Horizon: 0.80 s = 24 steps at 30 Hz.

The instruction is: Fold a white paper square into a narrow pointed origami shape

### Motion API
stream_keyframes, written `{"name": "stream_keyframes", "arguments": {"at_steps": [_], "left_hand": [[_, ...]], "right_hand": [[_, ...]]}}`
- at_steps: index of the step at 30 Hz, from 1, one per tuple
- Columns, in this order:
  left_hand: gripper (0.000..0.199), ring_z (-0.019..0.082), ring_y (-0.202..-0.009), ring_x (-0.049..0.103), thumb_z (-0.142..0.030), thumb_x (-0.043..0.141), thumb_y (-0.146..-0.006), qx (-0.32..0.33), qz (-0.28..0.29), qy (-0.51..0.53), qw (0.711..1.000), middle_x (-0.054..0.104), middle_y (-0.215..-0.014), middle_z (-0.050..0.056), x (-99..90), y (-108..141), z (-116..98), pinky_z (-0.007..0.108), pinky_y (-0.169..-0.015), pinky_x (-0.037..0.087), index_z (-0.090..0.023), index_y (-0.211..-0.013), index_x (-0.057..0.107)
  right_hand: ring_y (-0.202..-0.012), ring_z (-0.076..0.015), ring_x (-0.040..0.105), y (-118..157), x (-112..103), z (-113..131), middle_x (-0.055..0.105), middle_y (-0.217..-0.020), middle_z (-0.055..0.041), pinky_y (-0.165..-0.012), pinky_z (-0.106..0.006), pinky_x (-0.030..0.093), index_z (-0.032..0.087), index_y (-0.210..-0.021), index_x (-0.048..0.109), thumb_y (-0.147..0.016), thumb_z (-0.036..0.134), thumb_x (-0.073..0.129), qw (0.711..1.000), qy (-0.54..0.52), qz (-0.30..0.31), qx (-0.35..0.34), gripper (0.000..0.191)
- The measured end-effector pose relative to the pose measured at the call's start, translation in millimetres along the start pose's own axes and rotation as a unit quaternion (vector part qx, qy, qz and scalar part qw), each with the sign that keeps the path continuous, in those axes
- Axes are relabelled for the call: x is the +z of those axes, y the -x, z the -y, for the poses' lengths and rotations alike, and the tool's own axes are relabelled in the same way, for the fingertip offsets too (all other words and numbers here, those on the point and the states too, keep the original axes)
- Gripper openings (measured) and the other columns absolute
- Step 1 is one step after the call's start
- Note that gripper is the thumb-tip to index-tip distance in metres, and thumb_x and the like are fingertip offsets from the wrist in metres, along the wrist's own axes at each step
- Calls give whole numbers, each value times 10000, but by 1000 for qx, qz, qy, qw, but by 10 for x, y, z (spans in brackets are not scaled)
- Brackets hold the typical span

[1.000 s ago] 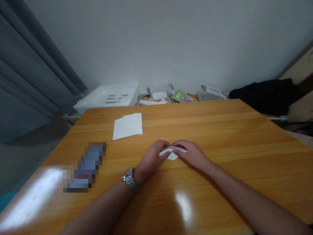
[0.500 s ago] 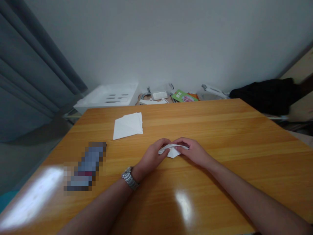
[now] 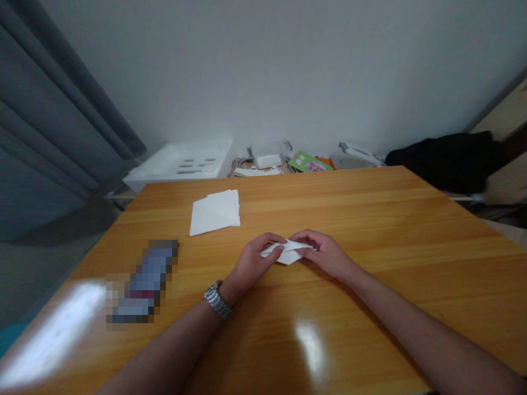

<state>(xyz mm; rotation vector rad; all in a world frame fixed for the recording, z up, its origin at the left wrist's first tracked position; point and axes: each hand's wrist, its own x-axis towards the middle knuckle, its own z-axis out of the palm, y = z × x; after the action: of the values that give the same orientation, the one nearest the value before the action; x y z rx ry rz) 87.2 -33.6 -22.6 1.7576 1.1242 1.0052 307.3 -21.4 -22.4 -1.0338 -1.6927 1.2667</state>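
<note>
Between my hands, over the middle of the wooden table (image 3: 349, 206), is a small piece of folded white paper (image 3: 289, 257). My left hand (image 3: 256, 260) pinches its left end, thumb in front and fingers behind. The right end is gripped by my right hand (image 3: 325, 253) in the same way. Part of the paper is hidden behind the fingers and thumbs. A silver watch (image 3: 218, 300) is on my left wrist. Farther back on the left lie several white paper sheets (image 3: 214, 213), overlapping in a loose pile.
A pixelated, dark flat object (image 3: 148, 282) lies at the table's left. Behind the back edge are a white tray (image 3: 164, 164), a green booklet (image 3: 307, 162), a small white box (image 3: 269, 161) and a black cloth (image 3: 444, 162). A grey curtain (image 3: 53, 109) hangs at the left.
The folded paper and my left hand have shifted slightly to the left. The paper's front flap looks a little wider, and both hands still hold it.
</note>
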Motion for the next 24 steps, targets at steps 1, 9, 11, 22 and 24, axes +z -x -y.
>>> {"name": "stream_keyframes", "arguments": {"at_steps": [1, 9, 11, 22, 24], "left_hand": [[186, 178, -906, 694, -311, 623, -921, 0, -3, 0, 1000, 738, -1019, 45, 2, -3, 9, 267, -806, 542, -188, -1041, 694], [150, 177, -892, 696, -279, 634, -901, -7, -34, 6, 999, 727, -980, 35, -2, -19, 24, 273, -797, 547, -183, -1013, 661], [151, 174, -883, 696, -282, 632, -904, -8, -37, 14, 999, 719, -982, 35, 0, -21, 27, 268, -778, 547, -184, -1017, 649], [221, 174, -885, 693, -270, 647, -891, -19, -38, 70, 997, 699, -1063, 69, 17, -45, 50, 256, -743, 546, -175, -1088, 616], [219, 165, -854, 689, -273, 651, -888, -24, -40, 70, 996, 697, -1048, 63, 18, -47, 46, 246, -721, 540, -175, -1080, 617]], "right_hand": [[-973, -210, 677, 0, 2, 1, 734, -1058, -62, -922, -357, 504, 188, -1068, 692, -806, 221, 677, 1000, -3, 0, 1, 265], [-955, -218, 679, 5, 17, -26, 712, -1117, -83, -847, -347, 539, 194, -1139, 654, -757, 387, 796, 999, -46, 2, 21, 450], [-930, -217, 688, 8, 18, -24, 716, -1092, -80, -823, -346, 553, 196, -1128, 646, -744, 417, 806, 997, -64, -10, 33, 472], [-811, -179, 697, 8, 29, 27, 726, -913, -31, -773, -308, 559, 200, -1109, 652, -724, 421, 838, 985, -154, -21, 74, 481], [-796, -173, 689, 8, 21, 19, 719, -875, -22, -752, -294, 552, 196, -1124, 660, -712, 406, 855, 986, -153, -17, 66, 501]]}}
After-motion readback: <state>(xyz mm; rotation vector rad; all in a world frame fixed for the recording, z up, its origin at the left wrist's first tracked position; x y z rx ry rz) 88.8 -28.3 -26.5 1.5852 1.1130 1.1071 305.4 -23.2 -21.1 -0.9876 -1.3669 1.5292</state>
